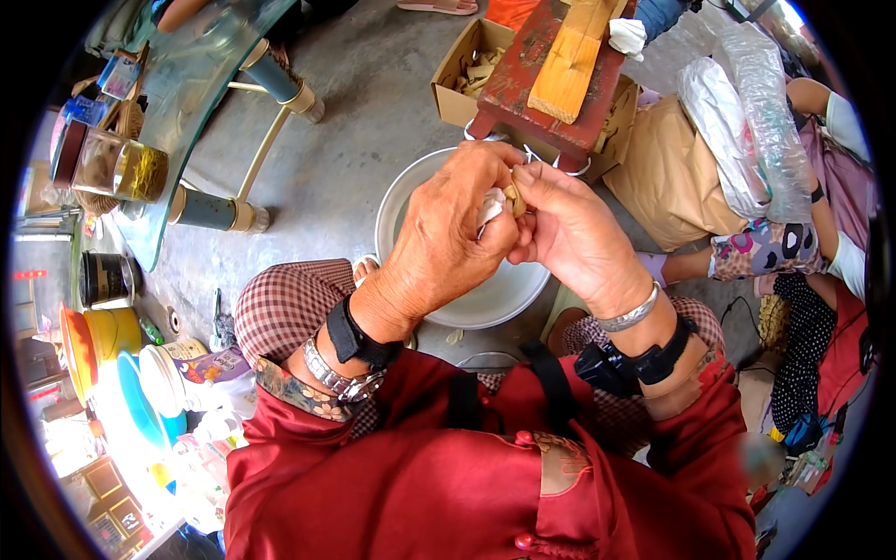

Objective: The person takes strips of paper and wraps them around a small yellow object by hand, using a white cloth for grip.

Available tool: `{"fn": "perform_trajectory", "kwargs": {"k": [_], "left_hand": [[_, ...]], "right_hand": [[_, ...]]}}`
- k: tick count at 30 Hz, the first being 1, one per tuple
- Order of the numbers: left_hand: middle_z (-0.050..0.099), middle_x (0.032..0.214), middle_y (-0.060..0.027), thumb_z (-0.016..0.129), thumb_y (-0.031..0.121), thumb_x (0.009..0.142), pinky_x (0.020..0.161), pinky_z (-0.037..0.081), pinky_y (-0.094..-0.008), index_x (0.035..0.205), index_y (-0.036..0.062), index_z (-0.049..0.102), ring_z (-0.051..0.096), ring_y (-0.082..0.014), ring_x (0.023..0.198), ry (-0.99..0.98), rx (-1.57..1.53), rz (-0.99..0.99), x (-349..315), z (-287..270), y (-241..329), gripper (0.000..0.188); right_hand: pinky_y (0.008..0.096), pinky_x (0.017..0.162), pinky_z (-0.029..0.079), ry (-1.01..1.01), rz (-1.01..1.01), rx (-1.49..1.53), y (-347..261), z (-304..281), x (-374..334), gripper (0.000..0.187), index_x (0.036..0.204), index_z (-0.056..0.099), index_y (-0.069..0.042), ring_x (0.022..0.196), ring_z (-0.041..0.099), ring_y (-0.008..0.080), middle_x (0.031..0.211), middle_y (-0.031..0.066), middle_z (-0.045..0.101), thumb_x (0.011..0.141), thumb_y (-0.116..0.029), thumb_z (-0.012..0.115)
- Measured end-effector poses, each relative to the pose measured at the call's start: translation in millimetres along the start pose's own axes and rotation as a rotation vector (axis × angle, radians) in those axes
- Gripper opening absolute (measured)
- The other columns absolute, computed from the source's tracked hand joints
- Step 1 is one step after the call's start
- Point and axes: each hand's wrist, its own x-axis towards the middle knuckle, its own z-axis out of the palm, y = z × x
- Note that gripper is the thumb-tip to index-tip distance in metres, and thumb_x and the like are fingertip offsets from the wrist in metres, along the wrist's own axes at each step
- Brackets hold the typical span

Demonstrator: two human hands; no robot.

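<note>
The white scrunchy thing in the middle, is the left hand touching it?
Touching. The head view shows the white scrunchy thing tucked into the curled left hand, with no gap between them.

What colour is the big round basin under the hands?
The basin is whitish; the head view shows it best.

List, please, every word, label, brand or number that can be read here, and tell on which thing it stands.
No text is clear enough to quote.
Black bucket: marks too small to read.
Red strip at far left: too small and blurred to tell any writing.
Pale piece between the left hand and right hand: no lettering visible.
</note>
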Motion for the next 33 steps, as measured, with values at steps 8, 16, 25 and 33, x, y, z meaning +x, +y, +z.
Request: {"fn": "perform_trajectory", "kwargs": {"k": [8,16,25,33], "left_hand": [[0.062,0.097,-0.0130,0.056,0.000,0.075,0.072,0.050,-0.0306,0.087,0.0019,0.052,0.063,-0.0232,0.083,0.010,0.019,0.047,-1,-2,-1,0.012],[0.061,0.087,-0.0095,0.056,0.000,0.075,0.070,0.049,-0.0290,0.086,0.0017,0.053,0.061,-0.0201,0.076,-0.007,0.068,-0.009,-1,-4,0,0.012],[0.059,0.081,-0.0124,0.057,0.003,0.073,0.065,0.048,-0.0311,0.086,0.0008,0.054,0.058,-0.0239,0.071,0.065,-0.040,-0.178,0,-2,4,0.013],[0.057,0.074,-0.0152,0.058,0.005,0.074,0.060,0.046,-0.0340,0.085,-0.0003,0.054,0.056,-0.0283,0.064,0.090,-0.046,-0.217,1,-4,5,0.013]], "right_hand": [[0.0297,0.060,0.055,0.016,-0.003,0.000,4,-2,0,0.021,0.097,0.057,-0.009,0.067,0.056,0.0091,0.080,-0.0006,0.058,0.095,-0.029,0.055],[0.0288,0.059,0.055,0.113,-0.037,-0.112,6,5,-1,0.025,0.099,0.056,-0.007,0.066,0.058,0.0093,0.083,0.0012,0.059,0.094,-0.032,0.055],[0.0248,0.060,0.053,0.181,-0.232,-0.224,11,14,-2,0.027,0.105,0.054,-0.004,0.066,0.060,0.0113,0.087,0.0047,0.060,0.097,-0.029,0.051],[0.0242,0.060,0.053,0.174,-0.319,-0.306,8,20,-6,0.025,0.105,0.053,-0.002,0.065,0.060,0.0110,0.086,0.0054,0.060,0.096,-0.026,0.054]]}}
